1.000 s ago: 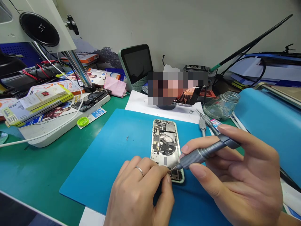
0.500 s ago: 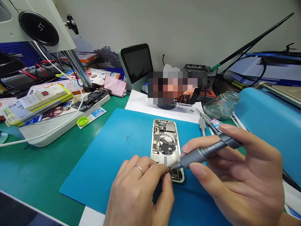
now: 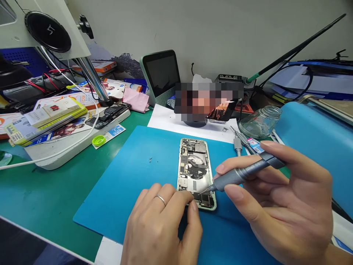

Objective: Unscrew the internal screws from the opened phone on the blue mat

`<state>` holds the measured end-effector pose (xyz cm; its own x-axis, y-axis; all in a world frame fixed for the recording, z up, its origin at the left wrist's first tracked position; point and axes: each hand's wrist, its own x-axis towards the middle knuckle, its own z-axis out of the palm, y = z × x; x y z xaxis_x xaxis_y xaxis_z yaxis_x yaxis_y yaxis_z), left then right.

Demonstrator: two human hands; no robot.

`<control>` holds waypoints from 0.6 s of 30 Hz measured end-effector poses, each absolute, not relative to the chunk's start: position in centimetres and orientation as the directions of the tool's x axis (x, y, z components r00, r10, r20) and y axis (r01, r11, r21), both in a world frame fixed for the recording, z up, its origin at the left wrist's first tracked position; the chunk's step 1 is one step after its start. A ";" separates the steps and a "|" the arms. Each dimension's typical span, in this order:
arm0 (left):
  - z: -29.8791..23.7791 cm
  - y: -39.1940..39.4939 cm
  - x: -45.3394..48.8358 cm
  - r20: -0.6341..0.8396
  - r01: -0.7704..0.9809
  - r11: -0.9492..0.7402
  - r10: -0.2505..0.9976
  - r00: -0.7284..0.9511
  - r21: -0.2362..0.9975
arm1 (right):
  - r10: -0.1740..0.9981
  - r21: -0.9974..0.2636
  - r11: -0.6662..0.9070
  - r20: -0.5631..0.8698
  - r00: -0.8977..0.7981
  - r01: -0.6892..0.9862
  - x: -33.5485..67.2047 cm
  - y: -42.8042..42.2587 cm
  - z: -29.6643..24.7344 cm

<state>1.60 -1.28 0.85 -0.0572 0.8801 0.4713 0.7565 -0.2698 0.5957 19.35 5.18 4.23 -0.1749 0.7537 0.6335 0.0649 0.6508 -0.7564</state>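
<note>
Left hand (image 3: 162,221) is palm-down with the fingers curled, thumb and index drawn close together at the lower-left edge of a smartphone (image 3: 197,186). Can't make out if those two are pinching something tiny or just steadying the frame. Right hand (image 3: 292,198) has a grey precision screwdriver (image 3: 231,178) gripped between thumb and fingers, with the slim bit angled down over the phone's lower end. Whether the tip actually touches anything is too small to say.

Phone's lying on the blue mat (image 3: 121,187), insides exposed, logic board (image 3: 183,165) down its left side and a dark ribbon cable (image 3: 199,164) crossing the round patch in the middle.

Biggest worry IMO is the bit skating. It's coming in at quite a slant, so if it isn't seated squarely, a bit of pressure could send it into the parts down there, or into the left fingertips, which are right beside it. Second thing: the phone seems steadied at one corner at most, so a sideways shove could make it pivot. And those tiny loose metal bits (image 3: 150,159), likely screws, are lying on bare mat left of the phone. One bumped mat or careless sleeve and they could easily scatter.
</note>
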 end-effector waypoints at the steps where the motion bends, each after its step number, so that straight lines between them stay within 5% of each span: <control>1: 0.9 -1.5 1.5 0.472 0.767 -0.266 0.880 -0.055 0.585 | 0.752 -0.756 0.652 0.636 -0.171 0.059 19.3 5.3 4.2; 18: -0.2 -1.4 -0.4 0.444 0.908 -0.328 0.876 0.189 0.262 | 0.748 -0.742 0.662 0.641 -0.172 0.110 16.5 8.2 3.6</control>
<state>-0.37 -1.43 -0.24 0.1888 0.8761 0.4435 0.9077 -0.3281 0.2616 16.54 8.24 3.62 -0.1719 0.7476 0.6415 0.1103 0.6617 -0.7416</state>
